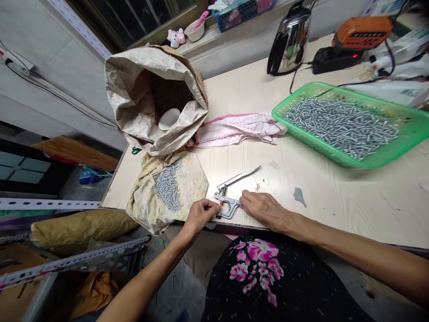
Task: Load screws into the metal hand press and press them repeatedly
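Observation:
A grey metal hand press tool (229, 197) with long handles lies on the pale wooden table (335, 197) near its front edge. My left hand (200, 214) pinches something small at the tool's jaw, by a red tip; I cannot make out what it is. My right hand (263, 209) rests on the table, its fingers curled against the right side of the tool's jaw and holding it down. Just left of my left hand, a patterned cloth (169, 190) carries a heap of small silver screws (168, 185).
A green basket (410, 134) full of silver screws stands at the right. An open paper sack (134, 103) with dark pieces and a white scoop (169, 118) stands at the back left. A pink-white cloth (236, 128), a kettle (290, 38) and an orange device (363, 31) lie behind.

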